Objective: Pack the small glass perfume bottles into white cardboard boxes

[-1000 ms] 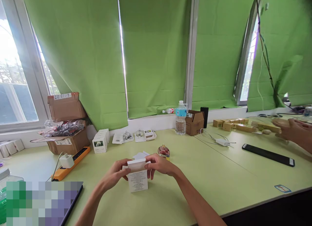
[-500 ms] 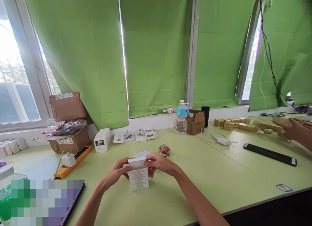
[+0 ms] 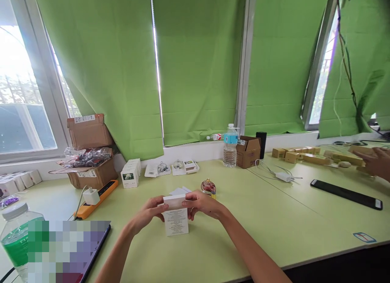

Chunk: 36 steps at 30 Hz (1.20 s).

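Both my hands grip a small white carton (image 3: 176, 223) with fine print on its front, above the pale green table. My left hand (image 3: 152, 212) holds its upper left edge between thumb and fingers. At the upper right edge, my right hand (image 3: 202, 205) pinches the top flap, which is folded over. Behind the carton lie some white card pieces (image 3: 179, 191), partly hidden by it. A round red glass ornament (image 3: 208, 187) with a gold top stands just beyond my right hand.
White boxes (image 3: 130, 175) and opened packs with clear glass ornaments (image 3: 162, 167) stand at the back. An orange power strip (image 3: 96, 198) and a tablet (image 3: 91, 250) lie left. A water bottle (image 3: 230, 149), charger (image 3: 284, 177) and black phone (image 3: 345, 194) are right, near another person's hand (image 3: 376, 161).
The whole view has shifted slightly, so things appear a little further right. My hands keep nearly the same grip on the carton. The other person's hand at the right has moved.
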Each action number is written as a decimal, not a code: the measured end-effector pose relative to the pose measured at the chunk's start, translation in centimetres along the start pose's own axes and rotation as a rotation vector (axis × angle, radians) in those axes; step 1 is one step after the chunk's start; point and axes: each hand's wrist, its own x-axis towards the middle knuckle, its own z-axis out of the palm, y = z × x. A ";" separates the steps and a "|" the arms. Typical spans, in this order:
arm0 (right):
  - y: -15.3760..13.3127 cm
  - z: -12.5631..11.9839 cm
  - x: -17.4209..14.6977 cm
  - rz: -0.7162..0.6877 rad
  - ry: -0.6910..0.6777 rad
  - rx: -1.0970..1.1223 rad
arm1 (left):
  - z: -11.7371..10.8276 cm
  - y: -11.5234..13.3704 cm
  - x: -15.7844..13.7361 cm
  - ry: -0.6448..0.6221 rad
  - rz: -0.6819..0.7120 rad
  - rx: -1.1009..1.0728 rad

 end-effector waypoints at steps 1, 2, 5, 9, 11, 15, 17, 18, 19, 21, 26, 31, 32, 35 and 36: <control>0.0 0.0 0.0 0.001 0.002 0.000 | 0.0 0.0 0.0 0.002 0.000 0.005; 0.0 0.0 0.0 -0.001 0.001 -0.003 | -0.1 -0.1 0.1 0.005 0.000 0.012; 0.3 0.0 0.1 -0.027 0.024 -0.037 | -0.1 -0.4 0.3 0.029 0.007 0.038; 0.9 0.1 0.6 -0.071 0.104 -0.107 | -0.1 -0.6 0.5 0.102 0.064 0.036; 0.9 0.2 0.7 -0.089 0.147 -0.136 | 0.0 -0.7 0.6 0.130 0.108 0.001; 1.0 0.3 0.9 -0.113 0.232 -0.158 | 0.1 -1.0 0.6 0.166 0.169 -0.037; 1.1 0.3 0.9 -0.107 0.242 -0.158 | 0.0 -1.1 0.6 0.168 0.189 -0.028; 1.2 0.3 1.0 -0.102 0.244 -0.159 | 0.0 -1.1 0.6 0.166 0.196 -0.019; 1.3 0.3 1.0 -0.098 0.245 -0.161 | -0.1 -1.1 0.6 0.162 0.201 -0.007; 1.6 0.2 1.1 -0.091 0.249 -0.163 | -0.2 -1.1 0.5 0.159 0.204 0.021; 2.0 0.1 1.3 -0.066 0.235 -0.146 | -0.2 -0.9 0.5 0.109 0.151 0.041; 2.0 0.0 1.2 -0.065 0.213 -0.142 | -0.2 -0.9 0.5 0.110 0.105 0.076; 2.0 0.1 1.2 -0.065 0.211 -0.141 | -0.2 -0.9 0.4 0.120 0.095 0.095; 2.1 0.1 1.3 -0.062 0.210 -0.132 | -0.3 -0.9 0.4 0.129 0.066 0.133; 2.1 0.1 1.3 -0.061 0.211 -0.128 | -0.3 -0.9 0.4 0.125 0.061 0.135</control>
